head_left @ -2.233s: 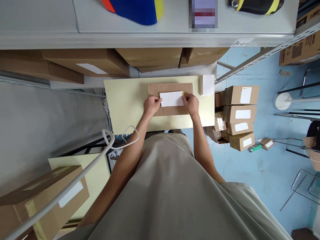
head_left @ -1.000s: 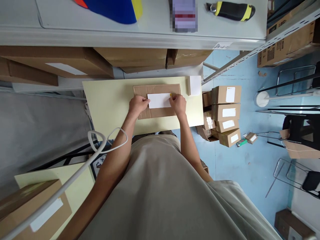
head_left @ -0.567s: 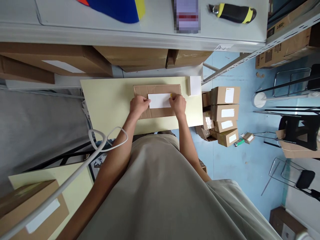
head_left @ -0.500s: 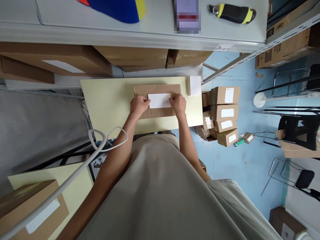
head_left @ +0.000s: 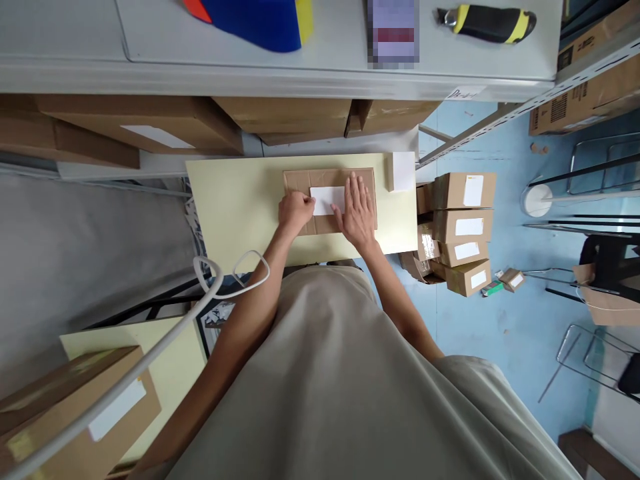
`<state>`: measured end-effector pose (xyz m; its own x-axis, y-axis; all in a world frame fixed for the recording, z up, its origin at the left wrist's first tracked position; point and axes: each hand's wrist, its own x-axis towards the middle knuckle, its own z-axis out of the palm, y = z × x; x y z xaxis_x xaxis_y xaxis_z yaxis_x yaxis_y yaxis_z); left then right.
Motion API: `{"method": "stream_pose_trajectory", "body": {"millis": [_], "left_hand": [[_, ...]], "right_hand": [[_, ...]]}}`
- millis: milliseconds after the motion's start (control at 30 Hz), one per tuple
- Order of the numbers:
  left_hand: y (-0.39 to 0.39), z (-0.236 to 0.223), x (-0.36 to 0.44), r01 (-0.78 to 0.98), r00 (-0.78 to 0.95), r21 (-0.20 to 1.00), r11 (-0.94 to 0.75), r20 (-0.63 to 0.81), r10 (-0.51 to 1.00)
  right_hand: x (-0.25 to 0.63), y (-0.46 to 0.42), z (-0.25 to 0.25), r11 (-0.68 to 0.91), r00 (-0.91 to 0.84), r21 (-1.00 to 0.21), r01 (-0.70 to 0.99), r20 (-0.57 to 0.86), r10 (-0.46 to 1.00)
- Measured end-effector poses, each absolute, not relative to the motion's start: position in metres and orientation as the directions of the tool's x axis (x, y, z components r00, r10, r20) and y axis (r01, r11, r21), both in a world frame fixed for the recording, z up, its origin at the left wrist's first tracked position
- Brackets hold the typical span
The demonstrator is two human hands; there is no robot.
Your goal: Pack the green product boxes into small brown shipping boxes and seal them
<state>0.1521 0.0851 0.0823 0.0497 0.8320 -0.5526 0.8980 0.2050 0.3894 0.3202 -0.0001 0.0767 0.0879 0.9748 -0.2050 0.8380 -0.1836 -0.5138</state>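
The right hand (head_left: 358, 212) lies spread, fingers together and thumb out, over the right end of the white label (head_left: 326, 200); the left hand (head_left: 295, 211) pinches the label's left edge. The label rests on the brown cardboard (head_left: 301, 179), which lies on the counter (head_left: 227, 207). Uneven pressure from the palm could trap a crease, and a tug from the left fingertips could skew the label. A sideways push could also slide the cardboard towards the white block (head_left: 403, 171) just beside its right end.
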Motion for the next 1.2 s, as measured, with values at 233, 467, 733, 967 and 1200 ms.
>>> {"method": "stream_pose_trajectory", "body": {"millis": [233, 467, 733, 967, 1200], "left_hand": [[0.087, 0.086, 0.155, 0.911, 0.047, 0.359, 0.204, -0.581, 0.813], [0.087, 0.082, 0.156, 0.927, 0.036, 0.325, 0.189, -0.576, 0.817], [0.083, 0.078, 0.158, 0.921, -0.006, 0.324, 0.219, -0.549, 0.836], [0.078, 0.078, 0.16, 0.883, -0.032, 0.379, 0.277, -0.539, 0.841], [0.074, 0.079, 0.157, 0.873, 0.024, 0.429, 0.231, -0.512, 0.858]], "right_hand": [[0.302, -0.013, 0.065, -0.151, 0.049, -0.485, 0.861, -0.217, 0.975], [0.276, -0.016, 0.062, 0.083, -0.254, -0.569, 0.818, -0.227, 0.94], [0.282, -0.011, 0.06, 0.08, -0.28, -0.61, 0.789, -0.24, 0.929], [0.29, 0.004, 0.054, 0.041, -0.218, -0.61, 0.791, -0.219, 0.951], [0.287, 0.002, 0.055, 0.056, -0.21, -0.563, 0.825, -0.212, 0.955]]}}
